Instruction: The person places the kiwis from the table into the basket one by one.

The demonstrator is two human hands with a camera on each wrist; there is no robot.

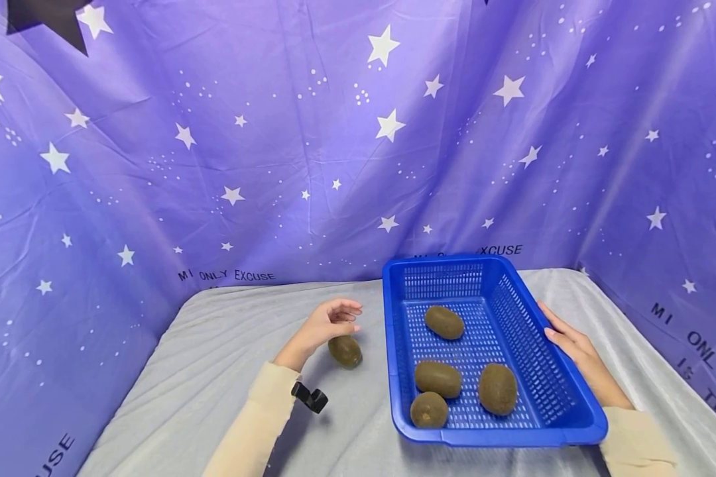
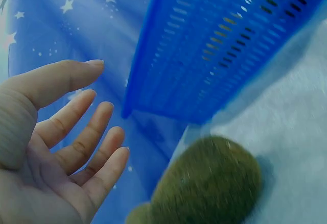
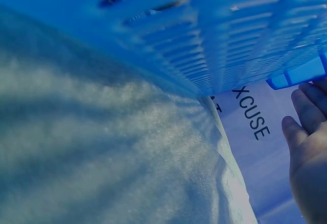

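Four kiwis (image 1: 444, 322) already lie in the blue basket (image 1: 513, 437) on the right side of the worktop (image 1: 173, 397), three toward the basket's near edge. At least one, the outer kiwi (image 1: 347, 354), seems left, off the basket's left edge. Beside it, the left hand (image 1: 325, 322) has loosely spread fingers holding nothing; the right hand (image 1: 581, 354) touches the basket's right edge, fingers nearly straight.

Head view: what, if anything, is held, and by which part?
The left hand holds nothing; the right hand touches the basket's right rim, grip unclear.
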